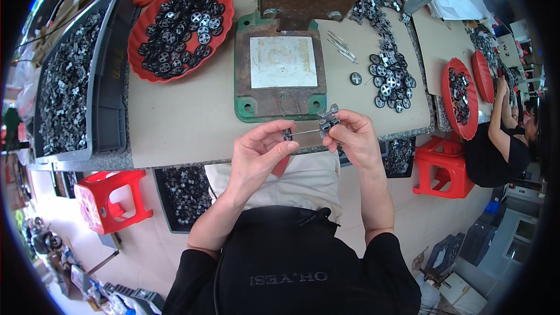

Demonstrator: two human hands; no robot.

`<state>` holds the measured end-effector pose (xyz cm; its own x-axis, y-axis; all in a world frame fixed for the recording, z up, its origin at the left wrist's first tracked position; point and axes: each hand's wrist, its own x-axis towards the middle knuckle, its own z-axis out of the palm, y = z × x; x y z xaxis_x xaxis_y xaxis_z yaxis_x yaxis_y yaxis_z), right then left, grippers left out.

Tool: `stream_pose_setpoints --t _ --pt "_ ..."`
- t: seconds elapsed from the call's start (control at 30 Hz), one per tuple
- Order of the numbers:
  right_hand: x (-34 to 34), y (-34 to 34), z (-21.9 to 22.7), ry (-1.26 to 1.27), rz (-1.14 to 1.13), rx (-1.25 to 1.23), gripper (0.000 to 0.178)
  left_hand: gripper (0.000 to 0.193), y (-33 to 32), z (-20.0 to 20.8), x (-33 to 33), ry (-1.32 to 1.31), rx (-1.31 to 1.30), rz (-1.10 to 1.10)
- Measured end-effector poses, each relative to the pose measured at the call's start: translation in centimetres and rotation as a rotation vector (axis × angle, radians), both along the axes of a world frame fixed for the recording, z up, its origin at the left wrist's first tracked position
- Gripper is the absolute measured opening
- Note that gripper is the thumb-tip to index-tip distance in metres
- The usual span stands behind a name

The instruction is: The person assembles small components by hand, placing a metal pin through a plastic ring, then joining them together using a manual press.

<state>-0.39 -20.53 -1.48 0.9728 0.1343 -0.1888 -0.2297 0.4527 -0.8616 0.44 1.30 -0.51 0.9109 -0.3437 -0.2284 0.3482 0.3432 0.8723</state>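
Near the table's front edge, my left hand [256, 150] pinches a small black wheel [287, 135] between thumb and fingers. A thin metal axle [306, 132] runs from this wheel to a dark grey plastic part [327, 118] with several prongs. My right hand [356, 135] grips that part, its thumb and fingers closed around it. The axle lies almost level between the two hands; where its ends sit inside the parts is hidden. Just beyond my hands stands a green-framed machine base [240, 90] carrying a white plate [283, 61].
A red scalloped bowl [228, 9] of wheels and a grey crate [111, 81] of dark parts stand left. Loose axles [343, 46], wheels [391, 84] and plastic parts [373, 11] lie right. Red stools [446, 169] stand below. A co-worker [501, 151] sits far right.
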Motion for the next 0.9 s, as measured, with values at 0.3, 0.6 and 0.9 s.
stream_pose_setpoints --t 0.3,0.6,0.9 --pt "-0.1 0.3 0.3 -0.005 0.010 -0.122 0.022 0.032 0.1 0.1 -0.3 -0.019 0.038 0.013" --pt "-0.6 1.4 1.5 0.011 0.005 -0.215 0.025 0.034 0.0 -0.3 -0.7 -0.256 0.179 0.091" --pt "-0.8 1.7 1.1 -0.101 -0.045 -0.293 0.026 0.035 0.2 -0.5 -0.9 -0.128 0.063 0.070"
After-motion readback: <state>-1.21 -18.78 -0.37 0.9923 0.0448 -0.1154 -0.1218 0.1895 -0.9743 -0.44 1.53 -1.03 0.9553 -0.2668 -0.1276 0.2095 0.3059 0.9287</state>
